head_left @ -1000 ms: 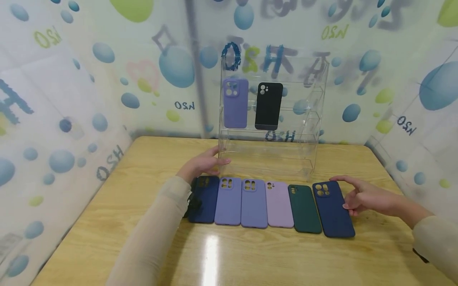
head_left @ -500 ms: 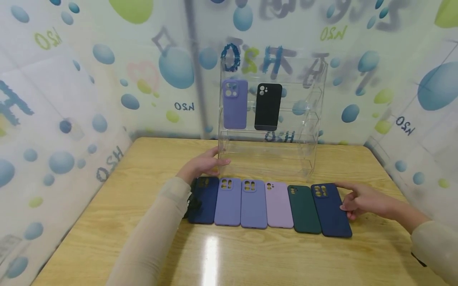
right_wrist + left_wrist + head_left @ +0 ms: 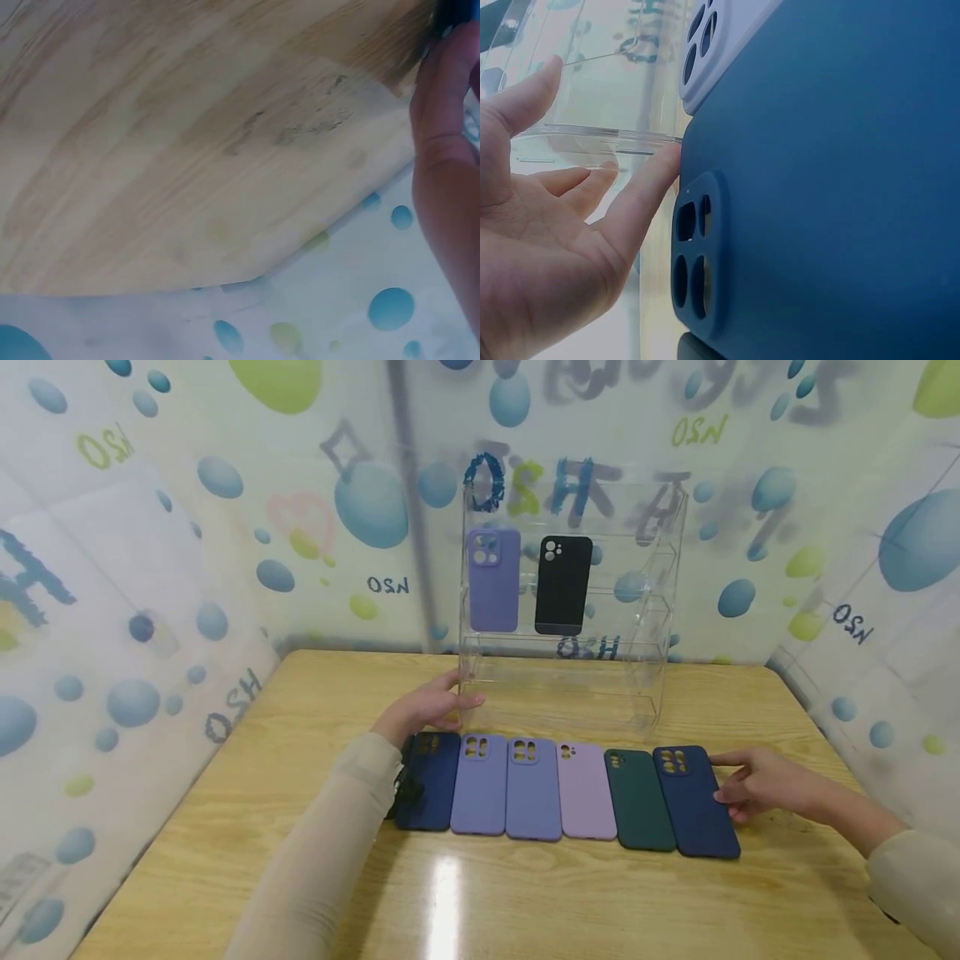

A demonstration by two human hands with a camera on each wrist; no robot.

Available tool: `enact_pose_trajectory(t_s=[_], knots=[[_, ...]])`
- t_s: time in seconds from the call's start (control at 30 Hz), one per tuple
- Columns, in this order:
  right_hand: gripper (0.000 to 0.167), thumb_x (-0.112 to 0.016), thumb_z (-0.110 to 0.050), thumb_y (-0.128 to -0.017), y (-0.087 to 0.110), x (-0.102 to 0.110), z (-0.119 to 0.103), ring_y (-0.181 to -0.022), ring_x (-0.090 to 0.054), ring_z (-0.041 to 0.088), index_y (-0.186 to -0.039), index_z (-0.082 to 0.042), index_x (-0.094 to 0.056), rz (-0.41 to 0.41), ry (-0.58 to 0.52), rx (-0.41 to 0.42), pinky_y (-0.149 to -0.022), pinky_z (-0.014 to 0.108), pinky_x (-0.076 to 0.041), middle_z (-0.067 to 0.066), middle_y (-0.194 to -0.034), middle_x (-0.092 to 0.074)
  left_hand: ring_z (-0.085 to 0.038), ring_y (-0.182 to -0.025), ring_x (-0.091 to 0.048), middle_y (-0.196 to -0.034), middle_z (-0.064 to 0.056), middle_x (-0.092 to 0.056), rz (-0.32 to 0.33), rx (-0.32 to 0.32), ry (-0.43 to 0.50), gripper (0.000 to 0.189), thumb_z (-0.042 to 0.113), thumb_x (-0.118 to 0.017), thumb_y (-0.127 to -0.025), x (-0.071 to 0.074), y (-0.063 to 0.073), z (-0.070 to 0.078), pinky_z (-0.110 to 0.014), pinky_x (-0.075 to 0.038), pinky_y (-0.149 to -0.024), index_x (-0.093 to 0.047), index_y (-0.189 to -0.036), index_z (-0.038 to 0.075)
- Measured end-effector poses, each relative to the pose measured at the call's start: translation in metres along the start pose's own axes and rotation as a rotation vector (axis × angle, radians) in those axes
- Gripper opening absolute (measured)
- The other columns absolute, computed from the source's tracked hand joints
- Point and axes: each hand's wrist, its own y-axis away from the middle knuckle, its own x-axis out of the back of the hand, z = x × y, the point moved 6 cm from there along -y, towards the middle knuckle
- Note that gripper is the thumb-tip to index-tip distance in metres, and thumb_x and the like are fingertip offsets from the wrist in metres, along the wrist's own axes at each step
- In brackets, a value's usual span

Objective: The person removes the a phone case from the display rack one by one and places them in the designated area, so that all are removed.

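My left hand point(image 3: 429, 702) is at the lower left side of a clear acrylic display stand point(image 3: 555, 722). In the left wrist view, its fingertips touch the stand's edge and the thumb stands apart. My right hand point(image 3: 761, 783) is beside the right edge of a navy phone case point(image 3: 696, 806), index finger near its top corner and thumb lower down. That case lies at the right end of a row: a green case point(image 3: 640, 802), a pink case point(image 3: 587, 793), two lavender cases point(image 3: 533, 797) and another navy case point(image 3: 427, 789), partly behind the left wrist.
On an upper tier of the stand are a purple case point(image 3: 493, 589) and a black case point(image 3: 562, 589). A dark case edge point(image 3: 697, 349) shows past the left navy case. The wooden table point(image 3: 585, 902) meets patterned walls point(image 3: 337, 527) at the back and sides.
The navy case at the right end has shifted slightly left against the green one and straightened a little. The right index finger has moved from its top to its right edge. The left hand stays put.
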Motion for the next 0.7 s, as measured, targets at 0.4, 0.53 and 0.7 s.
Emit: enact_pose_trajectory(t_s=[0.4,0.53,0.7], knots=[[0.075,-0.071,-0.005,-0.099,0.004,-0.006,-0.006,-0.071,-0.072,0.018,-0.152,0.026,-0.030,0.063,0.053,-0.049,-0.068,0.034,-0.066,0.010,-0.089,-0.073,-0.038,-0.155,-0.040,-0.181,-0.007,-0.008,-0.005,-0.005,-0.005,0.093,0.036,-0.070,-0.105,-0.002,0.000,0.001,-0.051,-0.056,-0.111,-0.009,-0.174,0.025],[0.075,-0.072,-0.006,-0.098,0.002,-0.008,-0.006,-0.072,-0.072,0.018,-0.153,0.024,-0.031,0.066,0.054,-0.051,-0.068,0.034,-0.066,0.011,-0.091,-0.072,-0.038,-0.154,-0.041,-0.180,-0.009,-0.010,0.000,-0.001,0.003,0.091,0.034,-0.069,-0.105,-0.001,0.002,0.001,-0.051,-0.057,-0.110,-0.011,-0.173,0.023],[0.075,-0.071,-0.005,-0.098,0.001,-0.012,-0.011,-0.073,-0.072,0.018,-0.153,0.024,-0.030,0.059,0.036,-0.037,-0.069,0.035,-0.066,0.010,-0.091,-0.073,-0.038,-0.154,-0.041,-0.180,-0.010,-0.010,0.001,-0.001,0.007,0.091,0.034,-0.069,-0.105,-0.001,0.003,0.002,-0.051,-0.057,-0.109,-0.011,-0.173,0.022]])
